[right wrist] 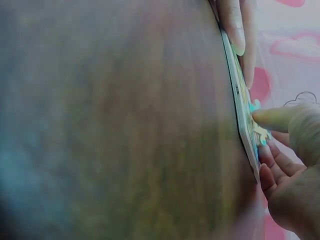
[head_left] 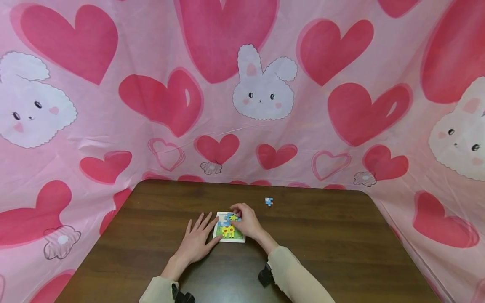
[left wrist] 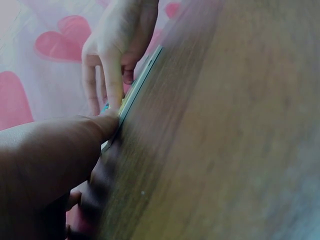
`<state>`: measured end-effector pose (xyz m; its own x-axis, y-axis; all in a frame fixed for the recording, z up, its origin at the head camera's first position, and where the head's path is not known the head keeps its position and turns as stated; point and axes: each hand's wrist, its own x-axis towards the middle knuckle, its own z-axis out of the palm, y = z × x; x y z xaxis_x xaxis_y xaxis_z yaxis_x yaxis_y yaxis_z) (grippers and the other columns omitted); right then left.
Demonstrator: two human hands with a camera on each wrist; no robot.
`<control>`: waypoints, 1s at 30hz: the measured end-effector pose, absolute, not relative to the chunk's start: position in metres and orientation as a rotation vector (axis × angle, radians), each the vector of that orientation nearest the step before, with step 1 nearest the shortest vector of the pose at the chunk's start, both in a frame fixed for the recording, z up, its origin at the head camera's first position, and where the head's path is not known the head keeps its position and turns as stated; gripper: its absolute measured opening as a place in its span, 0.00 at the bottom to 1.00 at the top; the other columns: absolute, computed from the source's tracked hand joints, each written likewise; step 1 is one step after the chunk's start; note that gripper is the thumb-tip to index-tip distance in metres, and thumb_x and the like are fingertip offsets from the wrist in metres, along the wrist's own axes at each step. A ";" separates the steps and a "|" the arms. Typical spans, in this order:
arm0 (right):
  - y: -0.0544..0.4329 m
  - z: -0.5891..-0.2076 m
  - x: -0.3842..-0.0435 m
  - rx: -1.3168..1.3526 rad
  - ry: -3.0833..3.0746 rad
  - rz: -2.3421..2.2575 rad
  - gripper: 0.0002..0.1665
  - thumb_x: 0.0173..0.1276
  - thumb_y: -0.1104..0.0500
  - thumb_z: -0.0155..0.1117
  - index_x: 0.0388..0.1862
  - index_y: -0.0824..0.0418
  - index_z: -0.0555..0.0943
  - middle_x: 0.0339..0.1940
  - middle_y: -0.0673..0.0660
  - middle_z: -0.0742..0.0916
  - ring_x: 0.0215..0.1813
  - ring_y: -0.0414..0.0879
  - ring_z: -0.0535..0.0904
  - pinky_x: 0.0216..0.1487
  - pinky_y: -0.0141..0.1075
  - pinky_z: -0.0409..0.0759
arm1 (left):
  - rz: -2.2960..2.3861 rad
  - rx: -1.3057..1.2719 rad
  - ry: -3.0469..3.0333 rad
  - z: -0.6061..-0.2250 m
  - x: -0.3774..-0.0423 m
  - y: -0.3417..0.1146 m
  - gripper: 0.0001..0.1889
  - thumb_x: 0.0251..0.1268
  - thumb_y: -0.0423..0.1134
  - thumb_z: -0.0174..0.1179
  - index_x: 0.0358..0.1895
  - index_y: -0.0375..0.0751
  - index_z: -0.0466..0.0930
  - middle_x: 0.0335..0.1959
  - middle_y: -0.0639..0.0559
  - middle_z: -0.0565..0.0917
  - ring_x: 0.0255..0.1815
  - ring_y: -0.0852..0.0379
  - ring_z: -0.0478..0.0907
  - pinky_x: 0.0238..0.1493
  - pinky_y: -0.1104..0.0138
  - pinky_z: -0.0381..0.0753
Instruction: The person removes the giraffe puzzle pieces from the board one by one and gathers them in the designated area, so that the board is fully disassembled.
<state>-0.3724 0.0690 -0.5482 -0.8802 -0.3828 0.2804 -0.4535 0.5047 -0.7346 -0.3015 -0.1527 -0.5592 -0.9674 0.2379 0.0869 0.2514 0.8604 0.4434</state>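
Observation:
A small white-framed puzzle board (head_left: 232, 241) with a yellow giraffe on green and blue lies on the table. My left hand (head_left: 195, 243) rests at its left side, fingers spread, with the thumb on the lower left of the frame and a fingertip near the upper left corner. Over the upper right of the board, my right hand (head_left: 248, 221) pinches a jigsaw piece (right wrist: 261, 134) between thumb and fingers. That piece sits tilted, slightly raised from the board's face, in the right wrist view. The right hand covers part of the board's right side.
One loose blue jigsaw piece (head_left: 269, 201) lies on the dark wooden table (head_left: 322, 235), beyond the board and to its right. A pink cloth (head_left: 223, 126) with hearts and rabbits hangs behind the table's far edge and along both sides.

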 end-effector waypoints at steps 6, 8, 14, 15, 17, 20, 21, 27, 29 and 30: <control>0.071 -0.552 -0.371 0.723 -2.691 1.285 0.17 0.67 0.67 0.79 0.54 0.66 0.91 0.47 0.59 0.88 0.46 0.47 0.83 0.50 0.33 0.82 | -0.733 -0.400 -2.998 -0.560 -0.300 -0.153 0.37 0.81 0.61 0.62 0.85 0.49 0.70 0.88 0.40 0.66 0.92 0.32 0.55 0.85 0.24 0.47; 0.071 -0.553 -0.371 0.723 -2.690 1.267 0.20 0.67 0.66 0.80 0.57 0.67 0.89 0.47 0.59 0.88 0.47 0.48 0.83 0.52 0.36 0.81 | -0.729 -0.401 -2.997 -0.560 -0.300 -0.154 0.37 0.81 0.60 0.62 0.85 0.48 0.70 0.88 0.40 0.66 0.92 0.32 0.55 0.85 0.24 0.47; 0.073 -0.553 -0.365 0.598 -2.710 1.163 0.22 0.65 0.56 0.85 0.54 0.64 0.90 0.44 0.57 0.87 0.47 0.48 0.77 0.52 0.40 0.65 | -0.721 -0.396 -2.994 -0.561 -0.301 -0.154 0.38 0.80 0.61 0.63 0.85 0.48 0.70 0.88 0.40 0.66 0.92 0.32 0.55 0.86 0.24 0.47; 0.073 -0.554 -0.365 0.578 -2.714 1.150 0.21 0.64 0.55 0.86 0.52 0.63 0.91 0.44 0.56 0.87 0.46 0.47 0.76 0.51 0.40 0.65 | -0.721 -0.395 -2.996 -0.560 -0.301 -0.154 0.38 0.80 0.61 0.63 0.85 0.49 0.70 0.88 0.40 0.66 0.92 0.32 0.55 0.86 0.24 0.47; 0.074 -0.555 -0.365 0.563 -2.708 1.135 0.20 0.64 0.53 0.87 0.48 0.63 0.91 0.42 0.56 0.86 0.46 0.47 0.75 0.50 0.40 0.64 | -0.720 -0.391 -2.998 -0.560 -0.301 -0.155 0.38 0.80 0.61 0.63 0.85 0.49 0.70 0.88 0.40 0.66 0.92 0.32 0.55 0.86 0.24 0.47; 0.074 -0.556 -0.366 0.553 -2.703 1.150 0.19 0.64 0.53 0.86 0.47 0.62 0.91 0.42 0.56 0.86 0.45 0.47 0.74 0.50 0.40 0.64 | -0.724 -0.388 -3.001 -0.558 -0.301 -0.155 0.38 0.80 0.61 0.63 0.85 0.48 0.69 0.88 0.40 0.66 0.92 0.32 0.55 0.86 0.24 0.46; 0.075 -0.556 -0.366 0.549 -2.707 1.156 0.18 0.65 0.54 0.85 0.47 0.63 0.91 0.42 0.56 0.86 0.45 0.47 0.74 0.51 0.40 0.64 | -0.725 -0.387 -3.005 -0.558 -0.301 -0.155 0.38 0.80 0.61 0.62 0.85 0.49 0.69 0.88 0.40 0.66 0.92 0.32 0.55 0.86 0.24 0.46; 0.077 -0.557 -0.368 0.560 -2.720 1.166 0.14 0.67 0.57 0.83 0.46 0.63 0.90 0.43 0.56 0.86 0.48 0.49 0.76 0.52 0.41 0.64 | -0.722 -0.392 -3.006 -0.560 -0.301 -0.154 0.38 0.80 0.61 0.62 0.85 0.49 0.69 0.88 0.40 0.66 0.92 0.32 0.55 0.86 0.24 0.46; 0.078 -0.557 -0.370 0.575 -2.710 1.165 0.14 0.67 0.58 0.83 0.46 0.63 0.90 0.43 0.56 0.86 0.49 0.50 0.77 0.52 0.41 0.65 | -0.728 -0.400 -2.996 -0.560 -0.301 -0.153 0.37 0.80 0.61 0.62 0.85 0.49 0.70 0.88 0.40 0.66 0.91 0.31 0.55 0.85 0.24 0.47; 0.079 -0.557 -0.370 0.580 -2.703 1.166 0.14 0.67 0.58 0.83 0.46 0.63 0.90 0.42 0.56 0.86 0.49 0.50 0.77 0.53 0.41 0.66 | -0.728 -0.401 -2.994 -0.560 -0.301 -0.153 0.37 0.80 0.61 0.62 0.85 0.49 0.70 0.88 0.40 0.66 0.91 0.31 0.55 0.86 0.24 0.47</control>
